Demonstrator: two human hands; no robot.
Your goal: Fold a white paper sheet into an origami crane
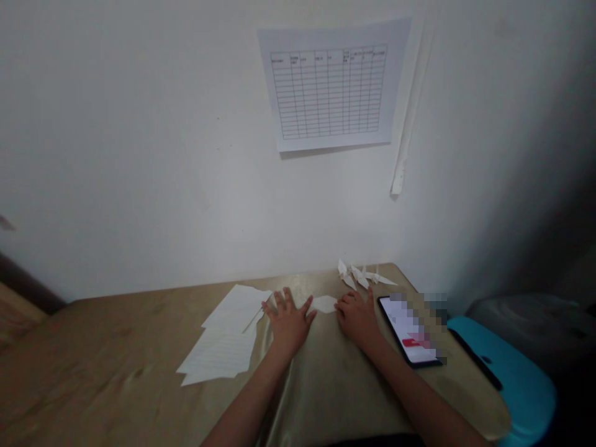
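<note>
The paper (325,304) lies on the table (321,379) between your left hand (287,318), spread wide, and your right hand (357,315), whose bent fingers touch its end; I can't tell if they pinch. It looks small and white, with slanted edges.

The left hand (287,320) lies palm down, fingers (287,300) spread; the right hand (359,316) curls inward, one outer finger extended.

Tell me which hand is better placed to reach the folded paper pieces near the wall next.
Likely the right hand: it is closer to the folded paper pieces, at the right end of the small paper. The left hand is farther off, beside the loose sheets.
</note>
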